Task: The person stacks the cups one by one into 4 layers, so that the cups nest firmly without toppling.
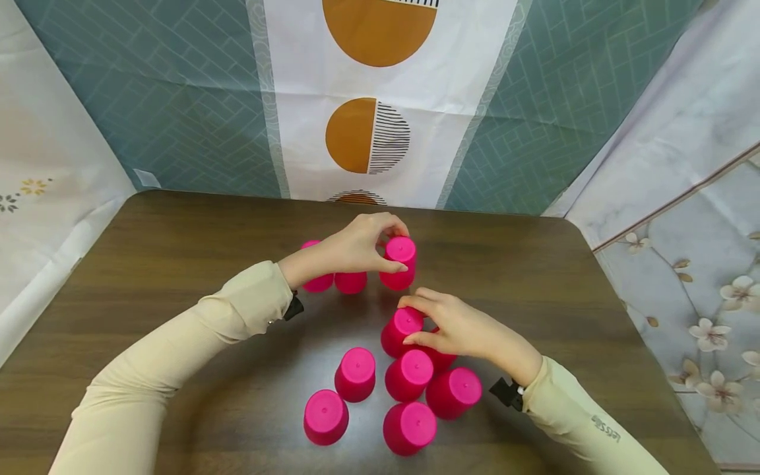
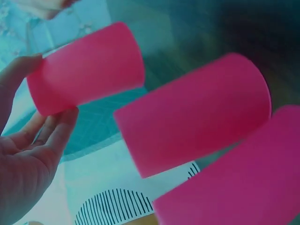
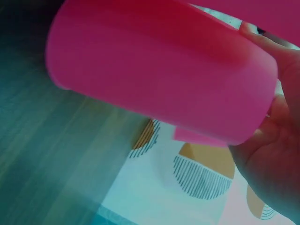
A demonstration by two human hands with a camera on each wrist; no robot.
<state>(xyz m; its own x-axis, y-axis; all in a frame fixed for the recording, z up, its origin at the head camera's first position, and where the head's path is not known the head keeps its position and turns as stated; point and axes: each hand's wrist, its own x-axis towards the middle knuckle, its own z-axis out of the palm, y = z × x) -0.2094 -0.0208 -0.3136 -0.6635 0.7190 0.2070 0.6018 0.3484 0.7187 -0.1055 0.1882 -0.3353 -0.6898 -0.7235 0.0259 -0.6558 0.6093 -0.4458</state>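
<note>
Overhead first: left hand pinching the upside-down far pink cup by its top end, thumb on the near side, fingertips over the far side. Sits at the right end of a back row, with two more pink cups just beside it, partly hidden behind the wrist. Right hand gripping the near pink cup near its top, thumb and fingers curled round it (cup slightly tilted, another cup tucked under the palm). Loose cluster of five inverted cups closer to the body, all on the dark wood table. Patterned cloth backdrop behind.

Left wrist view: far pink cup held between thumb and fingertips, two neighbours blurred and close alongside.

Right wrist view: near pink cup filling the frame, fingers wrapped on its right end, wood grain below.
</note>
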